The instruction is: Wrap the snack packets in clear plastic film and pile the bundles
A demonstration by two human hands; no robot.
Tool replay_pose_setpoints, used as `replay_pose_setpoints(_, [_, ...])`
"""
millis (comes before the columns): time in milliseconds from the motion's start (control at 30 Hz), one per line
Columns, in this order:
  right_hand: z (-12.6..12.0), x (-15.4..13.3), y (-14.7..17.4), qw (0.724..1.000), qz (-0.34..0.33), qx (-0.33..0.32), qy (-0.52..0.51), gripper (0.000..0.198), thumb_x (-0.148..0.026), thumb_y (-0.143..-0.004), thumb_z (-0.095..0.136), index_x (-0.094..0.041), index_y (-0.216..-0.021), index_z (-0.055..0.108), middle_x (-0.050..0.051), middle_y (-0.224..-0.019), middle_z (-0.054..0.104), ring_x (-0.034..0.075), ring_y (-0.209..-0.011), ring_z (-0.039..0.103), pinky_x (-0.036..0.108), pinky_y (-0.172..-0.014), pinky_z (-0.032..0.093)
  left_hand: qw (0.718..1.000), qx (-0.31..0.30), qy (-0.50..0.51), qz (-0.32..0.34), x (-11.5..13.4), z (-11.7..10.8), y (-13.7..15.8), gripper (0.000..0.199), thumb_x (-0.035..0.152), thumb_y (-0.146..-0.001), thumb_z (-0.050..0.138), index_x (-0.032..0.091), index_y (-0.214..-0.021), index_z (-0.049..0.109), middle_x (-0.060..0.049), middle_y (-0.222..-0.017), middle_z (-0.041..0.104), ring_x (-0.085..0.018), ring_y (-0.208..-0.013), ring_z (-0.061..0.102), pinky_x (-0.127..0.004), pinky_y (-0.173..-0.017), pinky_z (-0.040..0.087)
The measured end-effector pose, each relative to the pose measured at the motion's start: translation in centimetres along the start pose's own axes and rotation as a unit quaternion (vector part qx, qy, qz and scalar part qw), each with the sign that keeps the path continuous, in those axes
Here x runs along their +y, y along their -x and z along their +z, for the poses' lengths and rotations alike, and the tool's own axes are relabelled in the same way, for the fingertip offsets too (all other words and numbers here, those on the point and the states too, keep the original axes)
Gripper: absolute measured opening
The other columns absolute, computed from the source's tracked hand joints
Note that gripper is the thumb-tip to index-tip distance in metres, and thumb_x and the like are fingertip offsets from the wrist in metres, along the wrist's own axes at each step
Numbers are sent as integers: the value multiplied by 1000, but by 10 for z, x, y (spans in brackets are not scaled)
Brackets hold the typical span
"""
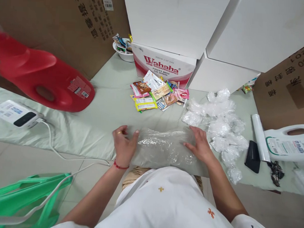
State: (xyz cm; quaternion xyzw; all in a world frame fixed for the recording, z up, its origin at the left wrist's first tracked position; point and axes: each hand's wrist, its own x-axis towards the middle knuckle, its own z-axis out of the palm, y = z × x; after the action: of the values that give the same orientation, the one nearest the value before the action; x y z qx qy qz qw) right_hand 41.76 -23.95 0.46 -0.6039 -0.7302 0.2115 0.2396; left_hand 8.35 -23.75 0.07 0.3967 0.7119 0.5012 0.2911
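Observation:
A clear plastic bag [165,147] lies flattened and crinkled near the front edge of the covered table, between my two hands. At its left end is my left hand [125,143], fingers loosely bent, thumb apart from them and close to the bag's edge. My right hand [200,146] is open at the other end, its thumb and fingers spread over the bag's right side. Neither hand grips anything that I can see. Beyond the bag sits a pile of small wrapped snacks [155,93]. Bunched clear plastic bags [220,121] are heaped to the right.
A Wahaha carton [164,63] and a white bowl of packets [124,54] stand at the back. Left are a red detergent bottle [54,78], a white device [16,113] and its cable [50,136]. Right are a white roll [260,136] and a white bottle [290,145].

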Motion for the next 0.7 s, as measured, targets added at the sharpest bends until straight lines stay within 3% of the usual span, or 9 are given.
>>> replay_pose_setpoints(67, [-3, -5, -7, 997, -75, 1, 28, 70, -49, -91, 70, -25, -152, 47, 16, -152, 49, 34, -140, 41, 57, -116, 37, 983, 37, -78, 159, 1, -4, 15, 30, 36, -81, 76, 22, -103, 62, -9, -109, 60, -26, -102, 57, -42, -93, 49])
replay_pose_setpoints(167, [2, -7, -32, 993, -105, 48, 32, 57, -47, -98, 61, -23, -149, 49, 16, -143, 56, 32, -135, 46, 55, -116, 37, 933, -121, -111, 319, -2, 1, 34, 6, 26, -90, 66, 24, -95, 68, -9, -99, 68, -28, -106, 61, -47, -102, 45])
replay_pose_setpoints(233, [10, -6, -56, 991, -101, 82, 45, 51, -43, -101, 55, -19, -146, 52, 17, -138, 59, 32, -131, 47, 53, -114, 38, 885, -238, -141, 375, -9, 9, 41, 14, 21, -94, 59, 24, -98, 72, -11, -107, 72, -28, -110, 62, -48, -101, 45])
replay_pose_setpoints(300, [18, -7, -80, 989, -118, 46, 78, 54, -38, -98, 60, -16, -147, 52, 19, -142, 57, 33, -135, 45, 53, -115, 36, 837, -323, -187, 401, -21, 13, 44, 23, 17, -96, 54, 23, -105, 74, -13, -120, 73, -30, -118, 62, -49, -100, 46])
replay_pose_setpoints(367, [25, -10, -100, 980, -142, -59, 125, 61, -33, -88, 72, -17, -145, 56, 18, -141, 60, 35, -136, 45, 52, -115, 34, 792, -384, -228, 416, -34, 11, 44, 29, 15, -97, 50, 22, -113, 74, -12, -129, 72, -31, -124, 60, -49, -100, 47])
replay_pose_setpoints(433, [28, -13, -115, 960, -151, -172, 160, 48, -25, -81, 78, -20, -128, 70, 15, -122, 70, 35, -126, 53, 50, -110, 37, 761, -416, -252, 429, -46, 2, 44, 36, 16, -99, 49, 23, -126, 70, -11, -138, 69, -30, -129, 59, -49, -103, 47])
replay_pose_setpoints(533, [24, -12, -128, 952, -146, -247, 105, 12, -20, -86, 68, -20, -94, 77, 9, -91, 74, 27, -100, 63, 39, -96, 43, 749, -426, -253, 440, -60, -14, 44, 45, 16, -100, 48, 25, -141, 62, -10, -147, 63, -29, -136, 55, -49, -109, 46])
replay_pose_setpoints(600, [18, -8, -135, 965, -114, -235, -5, 17, -27, -91, 61, -19, -88, 76, 6, -85, 73, 21, -84, 63, 33, -82, 45, 753, -427, -239, 440, -67, -21, 45, 50, 17, -99, 48, 27, -147, 57, -9, -150, 60, -28, -142, 52, -48, -115, 44])
replay_pose_setpoints(700, [7, 1, -143, 970, -7, -184, -156, 30, -46, -87, 64, -17, -87, 73, 1, -73, 67, 15, -66, 56, 27, -64, 42, 764, -421, -223, 436, -76, -25, 45, 53, 18, -100, 47, 29, -151, 53, -8, -153, 58, -26, -146, 48, -48, -120, 41])
